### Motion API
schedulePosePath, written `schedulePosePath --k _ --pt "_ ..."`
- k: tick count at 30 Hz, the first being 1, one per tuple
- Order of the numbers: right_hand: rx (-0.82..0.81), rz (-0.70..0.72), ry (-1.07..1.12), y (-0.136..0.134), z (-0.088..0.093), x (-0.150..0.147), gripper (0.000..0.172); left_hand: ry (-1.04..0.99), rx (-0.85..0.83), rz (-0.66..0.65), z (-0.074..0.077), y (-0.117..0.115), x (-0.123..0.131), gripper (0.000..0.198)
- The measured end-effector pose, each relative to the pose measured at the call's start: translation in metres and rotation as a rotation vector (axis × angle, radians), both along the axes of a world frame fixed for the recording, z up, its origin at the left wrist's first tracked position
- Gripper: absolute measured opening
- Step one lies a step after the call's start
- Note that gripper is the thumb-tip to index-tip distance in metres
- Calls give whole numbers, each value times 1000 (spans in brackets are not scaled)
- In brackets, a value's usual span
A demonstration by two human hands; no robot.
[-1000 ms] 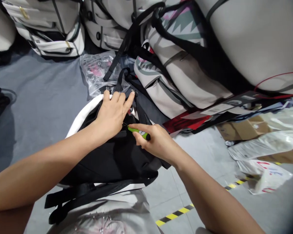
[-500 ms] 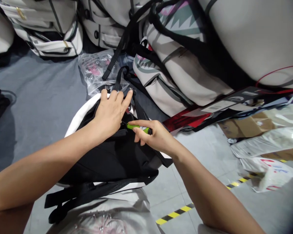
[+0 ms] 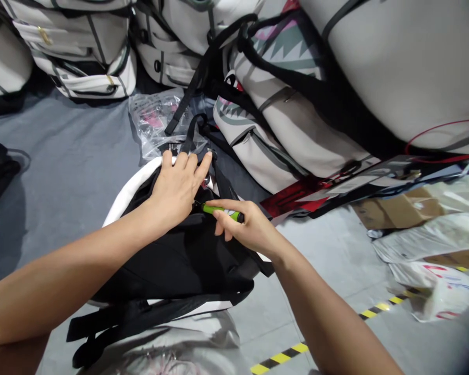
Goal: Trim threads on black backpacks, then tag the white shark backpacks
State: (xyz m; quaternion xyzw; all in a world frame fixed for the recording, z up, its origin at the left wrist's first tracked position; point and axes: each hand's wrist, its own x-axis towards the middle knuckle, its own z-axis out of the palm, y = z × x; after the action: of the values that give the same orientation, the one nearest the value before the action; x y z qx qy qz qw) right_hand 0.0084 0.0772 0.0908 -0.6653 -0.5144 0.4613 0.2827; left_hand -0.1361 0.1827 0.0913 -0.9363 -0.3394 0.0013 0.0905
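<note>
A black backpack with white trim point(image 3: 168, 260) lies at the near edge of the grey-covered table. My left hand point(image 3: 175, 182) grips its far top edge, fingers curled over it and the thumb side hidden. In my right hand point(image 3: 246, 221) is a slim tool with a green and black handle point(image 3: 222, 212), held between thumb and forefinger. Its thin tip points left against the black fabric, just beside my left hand. What the tip touches is too small to tell. Past my left fingers, a black strap point(image 3: 189, 138) stands up from the bag.
Several grey-white backpacks point(image 3: 101, 47) line the back of the table, with a shark-mouth pair point(image 3: 254, 151) to the right. A clear plastic bag point(image 3: 148, 117) lies behind my hands. Cardboard point(image 3: 398, 211) and plastic packages point(image 3: 441, 286) sit on the floor at right, near striped tape point(image 3: 281, 358).
The view has shifted slightly, so the scene sits a little lower. My hands keep their places on the backpack, and the green-handled tool looks slightly more level.
</note>
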Motion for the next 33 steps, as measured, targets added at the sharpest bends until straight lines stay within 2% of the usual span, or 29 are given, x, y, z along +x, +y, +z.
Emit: schedulePosePath --k 4,10,18,21,24,28,33 --pt "-10 36 38 -2 1 1 42 1 3 6 -1 0 0 84" --pt "33 53 -155 -6 2 6 39 -10 -9 14 -1 0 0 89" --pt "4 58 -21 0 1 -1 40 -5 7 -3 0 -1 2 86" --pt "-3 44 42 -2 2 -1 40 6 -23 -13 7 2 0 92" --pt "49 -24 63 -12 0 1 43 65 -89 -71 23 9 -13 104" --pt "58 -89 211 -21 -10 -8 49 107 -154 0 40 14 -39 118" --pt "122 -122 384 -19 -24 -34 51 163 -160 62 41 5 -44 134"
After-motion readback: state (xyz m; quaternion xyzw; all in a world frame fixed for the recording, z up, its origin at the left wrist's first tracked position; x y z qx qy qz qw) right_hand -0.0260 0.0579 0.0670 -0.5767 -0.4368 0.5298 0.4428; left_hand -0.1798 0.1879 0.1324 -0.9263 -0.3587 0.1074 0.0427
